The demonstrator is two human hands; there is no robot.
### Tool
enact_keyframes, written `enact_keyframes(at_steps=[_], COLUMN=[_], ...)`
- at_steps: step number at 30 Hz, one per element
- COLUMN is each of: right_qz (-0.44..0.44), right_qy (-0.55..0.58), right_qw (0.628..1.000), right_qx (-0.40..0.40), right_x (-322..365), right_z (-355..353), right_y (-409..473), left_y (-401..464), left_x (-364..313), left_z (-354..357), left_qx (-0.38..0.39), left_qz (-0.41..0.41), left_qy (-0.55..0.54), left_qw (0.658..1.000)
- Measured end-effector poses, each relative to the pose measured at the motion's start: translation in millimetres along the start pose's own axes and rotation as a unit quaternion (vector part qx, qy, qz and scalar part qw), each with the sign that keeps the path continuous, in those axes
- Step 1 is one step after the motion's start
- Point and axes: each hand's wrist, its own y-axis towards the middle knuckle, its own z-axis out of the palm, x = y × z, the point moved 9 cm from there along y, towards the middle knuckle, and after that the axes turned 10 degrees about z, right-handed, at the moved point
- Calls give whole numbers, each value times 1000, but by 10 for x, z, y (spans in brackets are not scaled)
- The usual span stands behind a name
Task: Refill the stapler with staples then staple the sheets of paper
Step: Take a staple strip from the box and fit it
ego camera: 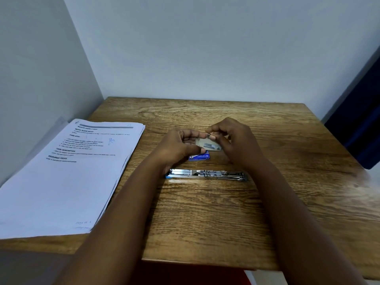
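The stapler [206, 174] lies folded open and flat on the wooden table [205, 223], its metal staple channel facing up. Just beyond it lies the blue outer sleeve of the staple box [200, 157]. Above that sleeve my left hand [181, 144] holds the pale inner tray of staples [207, 145], which has grey staple strips inside. My right hand [232, 138] pinches a small strip of staples [208, 136] between thumb and forefinger at the tray's top edge. A stack of printed sheets of paper [67, 173] rests on the left of the table.
White walls close off the table at the back and left. A dark blue panel [357, 120] stands at the right. The paper stack overhangs the table's left edge. Bare wood lies between the stapler and the near edge.
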Motion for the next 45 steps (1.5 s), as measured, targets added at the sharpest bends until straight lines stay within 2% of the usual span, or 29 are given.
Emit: enact_keyframes(at_steps=[5,13,19,25,27,30,34,36,39,45], right_qz=[-16,22,-18,-6,21,119,310,364,351,271], right_qy=[18,73,8,-30,6,150,292,312,272,199], right_qw=[1000,997,1000,999,998,977,905,877,892,931], right_qx=[9,-5,-14,-45,-67,-94,-23,27,90,141], right_x=[41,-57,34,-3,-48,-265,-662,-730,-702,-551], right_z=[20,-46,-26,-41,-92,-176,32,158,265,229], right_y=[4,17,7,15,22,38,-7,-44,-44,-46], left_y=[17,20,25,24,18,14,20,23,30,48], left_x=[11,4,2,-3,-7,-3,0,-3,-7,32], left_z=[-4,5,4,7,8,-5,-29,-43,-66,-94], left_qx=[1,5,5,6,4,-6,-20,-25,-34,-42], left_qz=[-4,-6,-2,-1,-3,-7,-3,-3,-3,-4], left_qy=[9,11,7,4,-3,-11,-26,-32,-39,-50], left_qw=[1000,1000,1000,1000,1000,1000,999,999,999,998])
